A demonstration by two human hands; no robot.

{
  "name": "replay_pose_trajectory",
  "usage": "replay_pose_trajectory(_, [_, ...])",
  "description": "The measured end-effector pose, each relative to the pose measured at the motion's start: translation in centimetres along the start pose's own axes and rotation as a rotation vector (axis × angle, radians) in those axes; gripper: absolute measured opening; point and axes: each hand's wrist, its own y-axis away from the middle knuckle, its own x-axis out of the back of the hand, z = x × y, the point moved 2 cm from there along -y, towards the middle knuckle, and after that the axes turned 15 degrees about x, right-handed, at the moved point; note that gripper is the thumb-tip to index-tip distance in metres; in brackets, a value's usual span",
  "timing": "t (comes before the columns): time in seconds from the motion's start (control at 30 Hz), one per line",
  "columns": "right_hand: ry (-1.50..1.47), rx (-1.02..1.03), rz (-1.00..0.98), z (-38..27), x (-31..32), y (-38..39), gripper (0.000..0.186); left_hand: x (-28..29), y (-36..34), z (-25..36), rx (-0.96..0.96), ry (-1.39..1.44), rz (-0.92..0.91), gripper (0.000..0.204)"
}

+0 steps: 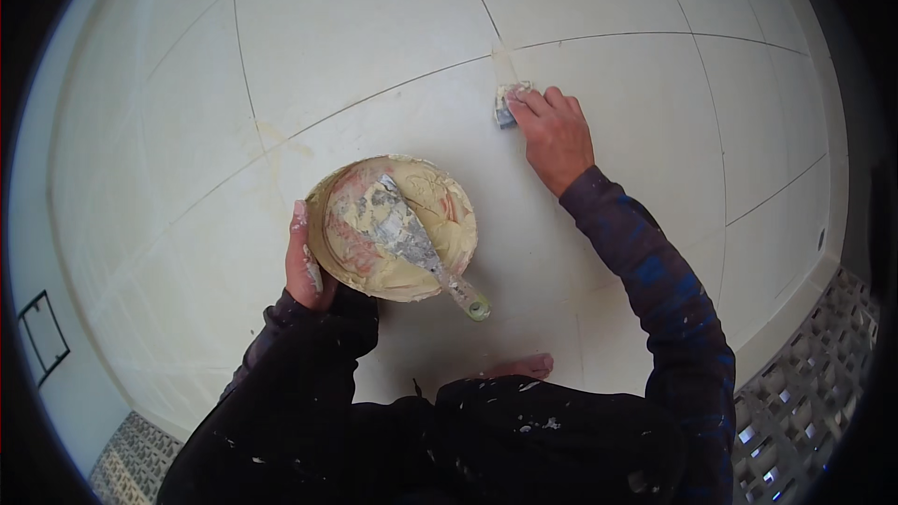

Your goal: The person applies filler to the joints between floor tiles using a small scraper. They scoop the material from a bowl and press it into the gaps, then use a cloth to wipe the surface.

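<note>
My left hand (302,257) grips the left side of a round bucket (318,234), thumb along the outer wall and smeared with cream paste. Inside the bucket is cream-coloured grout or filler paste (432,189). A paste-crusted putty knife (400,227) lies across the bucket, its handle sticking out over the lower right rim. Farther out, my right hand (558,136) pinches a small grey spreader (504,114) coated with paste, held at the tiled floor. A short smear of paste (503,64) runs from the spreader toward a crossing of tile joints.
Large pale tiles (374,19) with dark joints spread all around. Paste stains mark another joint (271,150) on the left. Patterned lattice panels (804,393) stand at the lower right and lower left. My bare foot (524,367) and dark, paint-spotted trousers (552,430) are close below the bucket.
</note>
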Motion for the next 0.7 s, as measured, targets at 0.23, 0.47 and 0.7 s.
replay_pose_trajectory(0.23, [-0.465, -0.241, -0.074, 2.2, 5.5, -3.2, 0.029, -2.5, 1.0, 4.4, 0.073, 0.056, 0.053, 0.061])
replay_pose_trajectory(0.47, [0.104, -0.198, 0.002, 2.9, -3.2, -11.9, 0.025, 0.0, -1.1, 2.6, 0.038, 0.083, -0.082, 0.055])
replay_pose_trajectory(0.7, [0.036, -0.021, 0.025, -7.1, -6.8, -15.4, 0.022, 1.3, -1.9, 3.7, -0.160, 0.174, -0.245, 0.035])
